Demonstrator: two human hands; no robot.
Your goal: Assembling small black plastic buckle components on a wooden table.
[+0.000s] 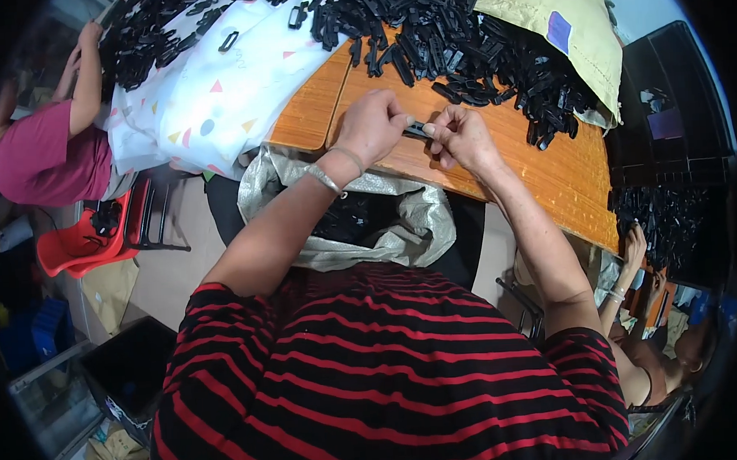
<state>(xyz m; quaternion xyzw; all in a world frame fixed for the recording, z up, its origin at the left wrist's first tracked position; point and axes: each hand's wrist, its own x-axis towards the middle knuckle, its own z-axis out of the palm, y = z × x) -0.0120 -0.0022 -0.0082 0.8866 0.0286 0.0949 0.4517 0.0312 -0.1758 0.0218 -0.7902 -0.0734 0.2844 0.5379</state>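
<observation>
Fingers (401, 121) of left hand (372, 127) and right hand (467, 142) pinch a dark piece (417, 130) at upper centre. Black parts (430, 42) heap above.

Plastic parts (451, 50) lie on the table (547, 171). Below its near edge is a sack (430, 227). A chair (67, 250) stands left.

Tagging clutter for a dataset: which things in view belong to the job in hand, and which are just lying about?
Likely the job:
black piece, pinched between left hand and right hand
black pile
table
white sack, below the table edge

Likely just about:
red chair
black bin
blue crate
</observation>
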